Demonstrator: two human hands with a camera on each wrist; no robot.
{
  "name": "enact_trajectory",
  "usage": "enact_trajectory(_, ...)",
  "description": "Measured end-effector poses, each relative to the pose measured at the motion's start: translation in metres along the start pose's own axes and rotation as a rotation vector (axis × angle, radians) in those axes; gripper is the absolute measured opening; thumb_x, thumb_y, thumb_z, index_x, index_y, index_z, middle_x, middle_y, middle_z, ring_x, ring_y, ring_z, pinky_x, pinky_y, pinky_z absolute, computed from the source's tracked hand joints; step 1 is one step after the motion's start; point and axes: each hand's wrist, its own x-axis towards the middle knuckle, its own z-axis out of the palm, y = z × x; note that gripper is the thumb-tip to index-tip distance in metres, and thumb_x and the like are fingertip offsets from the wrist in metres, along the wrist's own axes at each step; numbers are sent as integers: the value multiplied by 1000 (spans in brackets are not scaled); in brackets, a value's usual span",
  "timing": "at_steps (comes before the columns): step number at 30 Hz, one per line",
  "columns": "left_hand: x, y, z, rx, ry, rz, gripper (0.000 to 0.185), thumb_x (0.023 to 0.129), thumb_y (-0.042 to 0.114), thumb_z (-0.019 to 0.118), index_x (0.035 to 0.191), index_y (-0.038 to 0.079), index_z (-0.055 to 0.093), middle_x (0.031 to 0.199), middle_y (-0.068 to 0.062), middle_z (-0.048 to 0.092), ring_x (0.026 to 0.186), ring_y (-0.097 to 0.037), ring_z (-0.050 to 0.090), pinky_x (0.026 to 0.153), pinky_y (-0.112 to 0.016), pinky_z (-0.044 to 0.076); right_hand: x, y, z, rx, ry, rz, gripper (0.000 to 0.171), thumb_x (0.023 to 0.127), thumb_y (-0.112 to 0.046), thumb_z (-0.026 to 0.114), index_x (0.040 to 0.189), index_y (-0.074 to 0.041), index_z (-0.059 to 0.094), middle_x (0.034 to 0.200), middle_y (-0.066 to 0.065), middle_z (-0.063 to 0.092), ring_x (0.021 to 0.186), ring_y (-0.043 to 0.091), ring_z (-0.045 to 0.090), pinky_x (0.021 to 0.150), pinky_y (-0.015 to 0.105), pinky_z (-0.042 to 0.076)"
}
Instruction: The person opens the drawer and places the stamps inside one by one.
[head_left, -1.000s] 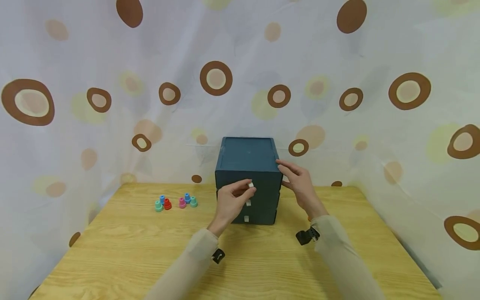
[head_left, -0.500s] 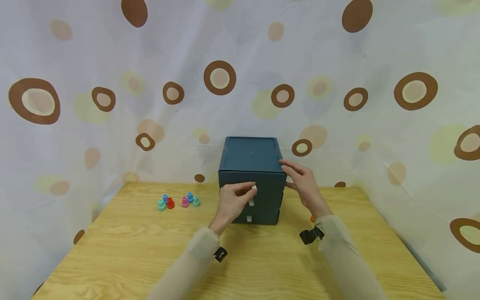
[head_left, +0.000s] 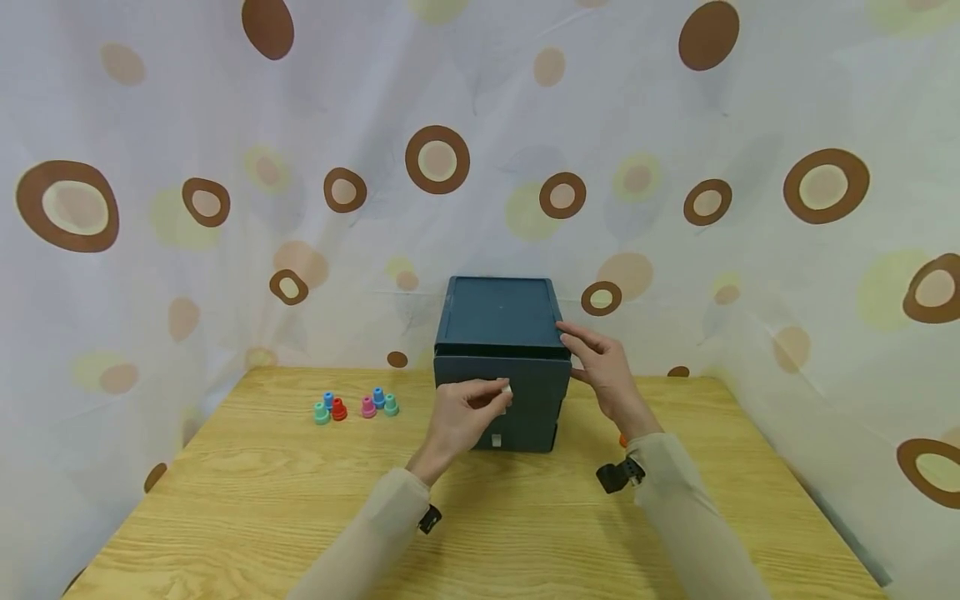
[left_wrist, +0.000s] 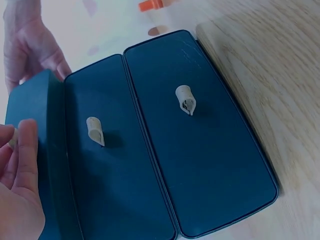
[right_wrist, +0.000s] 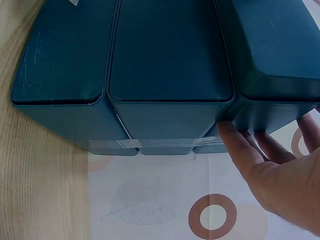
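A dark blue cabinet (head_left: 498, 308) with three stacked drawers stands at the back of the table. Its top drawer (head_left: 542, 379) is pulled out a little, leaving a dark gap under the cabinet's top. My left hand (head_left: 456, 418) pinches the small white handle (head_left: 507, 389) of that drawer between thumb and fingers. The middle handle (left_wrist: 94, 130) and bottom handle (left_wrist: 185, 99) show in the left wrist view, their drawers closed. With fingers spread and fairly straight, my right hand (head_left: 609, 377) rests against the cabinet's right side near the top edge, as the right wrist view (right_wrist: 280, 175) also shows.
Several small stepped plastic pegs lie left of the cabinet, among them a red peg (head_left: 339, 409), a pink peg (head_left: 368, 407) and a teal peg (head_left: 321, 413). An orange piece (head_left: 622, 440) is partly hidden by the right wrist. A patterned curtain (head_left: 480, 233) hangs close behind.
The top drawer, closed before, has come out slightly toward me, with my left hand on its handle moving back and a little down. The right hand stays at the cabinet's side.
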Motion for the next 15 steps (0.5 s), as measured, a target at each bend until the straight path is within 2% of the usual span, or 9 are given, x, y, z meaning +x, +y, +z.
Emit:
enact_trajectory(8,-7,1,-1,25,-8,90,23,90,10,71,111,4,75,101,-10,76,82,-17,74,69,-23,58,-1,-1,-1,-24,8,-6,52,101,-35,55,145,-9,49,157,8,36,145,28,32,109,56,38)
enact_trajectory(15,-17,5,-2,34,-7,163,21,89,10,72,109,3,75,102,-12,75,77,-15,74,65,-24,58,-1,1,-1,-36,11,1,52,100,-38,57,144,-12,50,158,7,35,145,28,32,110,57,37)
